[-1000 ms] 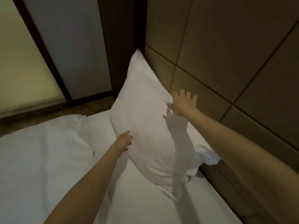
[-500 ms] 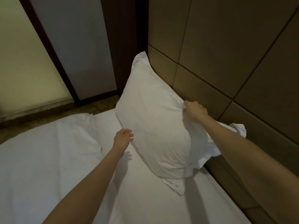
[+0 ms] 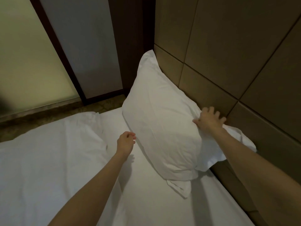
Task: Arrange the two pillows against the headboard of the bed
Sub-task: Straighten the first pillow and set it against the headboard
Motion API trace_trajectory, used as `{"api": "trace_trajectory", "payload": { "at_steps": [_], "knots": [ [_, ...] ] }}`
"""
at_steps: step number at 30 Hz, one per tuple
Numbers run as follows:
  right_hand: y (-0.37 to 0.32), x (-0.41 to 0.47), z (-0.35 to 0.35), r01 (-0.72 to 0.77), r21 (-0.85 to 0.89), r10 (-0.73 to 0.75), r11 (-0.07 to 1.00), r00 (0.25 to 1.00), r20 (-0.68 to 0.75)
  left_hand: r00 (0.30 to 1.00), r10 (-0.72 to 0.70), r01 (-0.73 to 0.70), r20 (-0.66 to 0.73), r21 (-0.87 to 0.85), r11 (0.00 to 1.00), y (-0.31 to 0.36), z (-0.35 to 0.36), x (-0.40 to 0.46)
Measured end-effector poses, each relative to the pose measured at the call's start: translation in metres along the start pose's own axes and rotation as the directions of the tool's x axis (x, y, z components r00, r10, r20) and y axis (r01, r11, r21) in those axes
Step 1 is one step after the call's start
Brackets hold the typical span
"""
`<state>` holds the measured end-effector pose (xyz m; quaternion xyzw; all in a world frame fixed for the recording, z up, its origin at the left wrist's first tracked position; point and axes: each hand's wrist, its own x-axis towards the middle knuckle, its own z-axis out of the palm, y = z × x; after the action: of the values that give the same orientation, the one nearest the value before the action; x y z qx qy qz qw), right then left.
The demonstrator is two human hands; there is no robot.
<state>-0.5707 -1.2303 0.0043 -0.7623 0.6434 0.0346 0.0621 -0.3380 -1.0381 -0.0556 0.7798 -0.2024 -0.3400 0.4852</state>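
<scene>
A white pillow (image 3: pixel 159 124) stands tilted on the bed, its back leaning on the brown padded headboard (image 3: pixel 228 62). My right hand (image 3: pixel 209 119) lies on the pillow's upper right edge with fingers spread, pressing the fabric toward the headboard. My left hand (image 3: pixel 125 142) hovers at the pillow's lower left edge with fingers loosely curled and nothing in them. A loose flap of the pillowcase (image 3: pixel 179 186) sticks out below the pillow. I cannot make out a second pillow for certain.
A bulky white duvet or bedding (image 3: pixel 48 152) covers the left of the bed. The white sheet (image 3: pixel 154 206) lies bare in front of the pillow. Frosted panels with a dark frame (image 3: pixel 53 46) stand beyond the bed, with patterned floor below them.
My right hand let go of its grip on the pillow's top edge and spread its fingers over it. The pillow leans closer to the headboard. My left hand stayed near the lower edge.
</scene>
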Motion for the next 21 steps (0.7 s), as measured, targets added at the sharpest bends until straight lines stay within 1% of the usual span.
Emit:
{"api": "trace_trajectory", "payload": {
  "at_steps": [1,2,4,6,8,9,11,12,13,15,16,18,20,21],
  "knots": [
    [0.005,0.003,-0.001,-0.070,0.099,0.064,0.993,0.996,0.064,1.000,0.003,-0.003,-0.011,-0.007,1.000,0.001,0.000,0.001],
    [0.009,0.005,-0.003,-0.095,0.178,0.075,0.980,0.990,0.116,1.000,0.004,-0.005,-0.023,-0.014,1.000,0.002,-0.001,0.001],
    [0.012,0.008,-0.007,-0.101,0.286,0.040,0.953,0.977,0.209,1.000,-0.003,0.002,-0.026,-0.020,1.000,0.003,0.002,0.002],
    [0.012,0.010,-0.013,-0.132,0.297,0.035,0.946,0.951,0.308,1.000,-0.004,0.004,-0.010,-0.017,1.000,0.004,0.007,0.002],
    [0.008,0.010,-0.019,-0.130,0.244,0.024,0.961,0.919,0.394,1.000,0.001,-0.001,0.008,-0.024,1.000,0.007,0.014,0.001],
    [0.006,0.011,-0.022,-0.108,0.241,-0.002,0.964,0.910,0.416,1.000,0.006,-0.006,0.015,-0.025,1.000,0.010,0.016,0.001],
    [0.004,0.009,-0.024,-0.089,0.321,-0.052,0.943,0.912,0.406,1.000,0.019,-0.019,0.022,-0.014,1.000,0.015,0.019,0.000],
    [0.003,0.009,-0.023,-0.083,0.367,-0.063,0.927,0.927,0.370,0.999,0.027,-0.027,0.022,-0.010,1.000,0.017,0.019,0.000],
    [0.001,0.009,-0.024,-0.063,0.397,-0.066,0.916,0.951,0.301,0.999,0.035,-0.035,0.021,-0.008,0.999,0.020,0.020,0.001],
    [-0.006,0.008,-0.031,0.025,0.406,-0.063,0.914,0.995,0.080,0.998,0.053,-0.053,0.020,-0.014,0.999,0.024,0.021,0.001],
    [-0.012,0.009,-0.038,0.073,0.381,-0.066,0.922,0.997,-0.032,0.998,0.063,-0.063,0.016,-0.017,0.998,0.027,0.020,0.002],
    [-0.023,0.011,-0.055,0.170,0.303,-0.101,0.938,0.967,-0.233,0.996,0.084,-0.084,-0.006,-0.018,0.996,0.033,0.018,0.002],
    [-0.032,0.012,-0.066,0.276,0.197,-0.172,0.941,0.889,-0.424,0.994,0.100,-0.102,-0.045,-0.039,0.994,0.039,0.016,0.005],
    [-0.034,0.011,-0.067,0.303,0.134,-0.202,0.944,0.848,-0.490,0.993,0.100,-0.103,-0.056,-0.049,0.994,0.040,0.015,0.005]
  ]
}}
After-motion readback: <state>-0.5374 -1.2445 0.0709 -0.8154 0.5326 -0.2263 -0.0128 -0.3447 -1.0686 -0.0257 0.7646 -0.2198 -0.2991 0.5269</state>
